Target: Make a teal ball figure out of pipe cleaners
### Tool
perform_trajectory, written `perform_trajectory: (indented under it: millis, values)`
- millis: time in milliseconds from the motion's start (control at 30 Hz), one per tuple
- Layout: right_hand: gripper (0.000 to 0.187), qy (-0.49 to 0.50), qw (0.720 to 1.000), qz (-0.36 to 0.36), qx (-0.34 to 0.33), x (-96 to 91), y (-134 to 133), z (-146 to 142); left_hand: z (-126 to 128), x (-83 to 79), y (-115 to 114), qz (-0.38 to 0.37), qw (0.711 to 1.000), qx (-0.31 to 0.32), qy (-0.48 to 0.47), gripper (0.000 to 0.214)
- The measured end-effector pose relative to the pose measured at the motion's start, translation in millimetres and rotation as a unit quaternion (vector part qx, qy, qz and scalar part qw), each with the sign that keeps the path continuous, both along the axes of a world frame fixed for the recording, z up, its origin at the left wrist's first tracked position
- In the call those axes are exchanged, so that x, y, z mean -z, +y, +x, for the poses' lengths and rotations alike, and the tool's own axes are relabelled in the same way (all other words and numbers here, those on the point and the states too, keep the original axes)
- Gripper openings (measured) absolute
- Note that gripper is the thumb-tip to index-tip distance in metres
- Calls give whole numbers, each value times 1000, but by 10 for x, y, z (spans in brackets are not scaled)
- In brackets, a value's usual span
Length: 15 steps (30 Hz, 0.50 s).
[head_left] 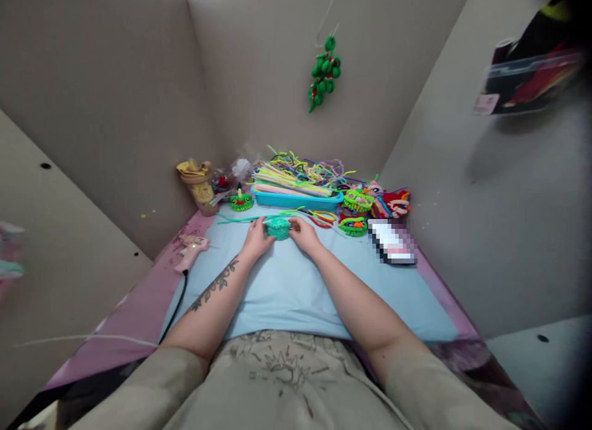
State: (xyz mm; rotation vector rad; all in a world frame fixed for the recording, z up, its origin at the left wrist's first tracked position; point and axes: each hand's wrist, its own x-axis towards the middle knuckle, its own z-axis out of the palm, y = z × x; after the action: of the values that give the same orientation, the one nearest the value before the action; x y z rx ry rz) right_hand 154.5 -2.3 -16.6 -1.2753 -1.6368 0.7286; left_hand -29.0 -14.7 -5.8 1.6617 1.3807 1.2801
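Note:
My left hand (257, 235) and my right hand (303, 231) meet over a light blue mat (287, 288), both closed around a small teal pipe-cleaner piece (279, 227) held between them. The fingers of each hand curl against its sides. A long teal pipe cleaner (240, 219) lies on the mat just behind my left hand. A blue tray (296, 200) heaped with coloured pipe cleaners stands right behind the hands.
A pink glue gun (192, 248) with a black cord lies at the mat's left edge. Finished green rings (241, 201) and colourful pipe-cleaner figures (370, 206) sit near the tray. A tan cup (200, 184) stands back left. A green ornament (325, 72) hangs on the wall.

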Motion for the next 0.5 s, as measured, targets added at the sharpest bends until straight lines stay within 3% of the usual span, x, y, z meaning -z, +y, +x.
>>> perform_trajectory:
  millis: [133,267,400,500]
  values:
    - [34,132,991,-20,-26,-43,-13,3,13,-34,-3,18,1000,4,21,74]
    - [35,245,967,-50,-43,-164,-104,-21,62,-123,-18,-2,989,28,-144,73]
    - [36,287,956,-34,-47,-249,-189,-88,108,-191,-29,-66,933,56,-350,65]
    - [36,289,955,-25,-57,-257,-228,-156,113,-219,-22,-107,893,72,-432,42]
